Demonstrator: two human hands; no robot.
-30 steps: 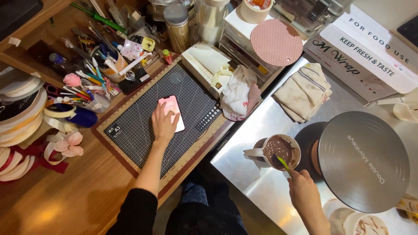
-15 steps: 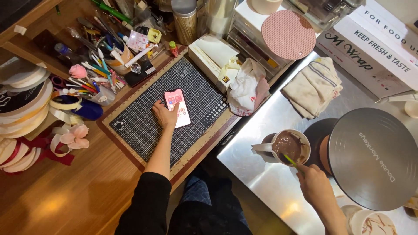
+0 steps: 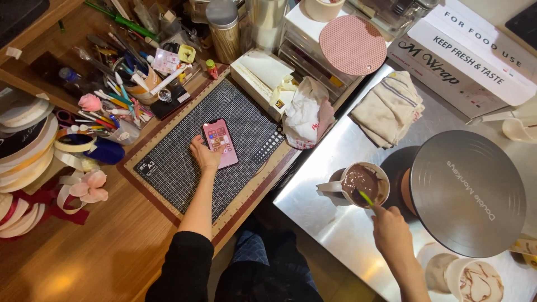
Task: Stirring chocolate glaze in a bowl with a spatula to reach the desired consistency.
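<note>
Smartphone (image 3: 220,143) with its pink screen lit lies flat on the grey cutting mat (image 3: 184,168), roughly in the mat's middle, and our left hand (image 3: 202,153) rests at its lower left edge with fingers loosely curled against it. Off to the right of the mat, on the steel counter (image 3: 335,223), our right hand (image 3: 391,229) pinches a green-tipped stirrer (image 3: 366,198) dipped into a cup of chocolate mix (image 3: 362,184), just beside the round grey turntable (image 3: 467,193).
</note>
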